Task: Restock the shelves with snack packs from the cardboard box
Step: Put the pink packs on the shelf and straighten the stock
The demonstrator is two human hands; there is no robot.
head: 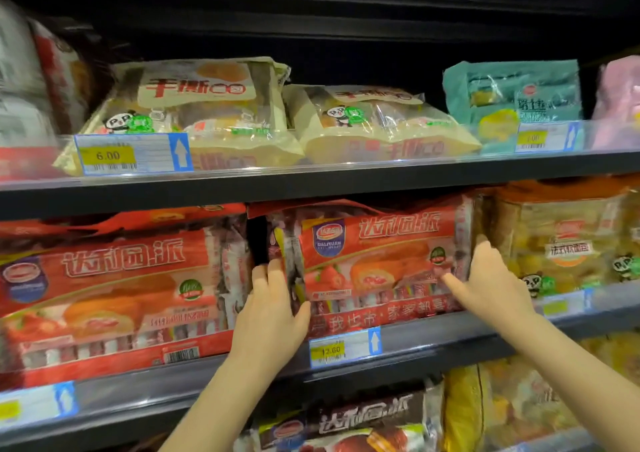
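Both hands on the red snack pack (377, 261), middle shelf (433, 339). Left hand (268, 308) grasps its left end, fingers curled round. Right hand (491, 282) grips the right end, thumb across the front.

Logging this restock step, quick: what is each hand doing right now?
Left hand: grips the left end of the red snack pack.
Right hand: grips the same pack's right end.

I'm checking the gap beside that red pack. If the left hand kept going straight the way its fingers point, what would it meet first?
Probably the dark gap between the two red packs; the left hand already grips the right red pack at its left edge. Depth behind is unclear.
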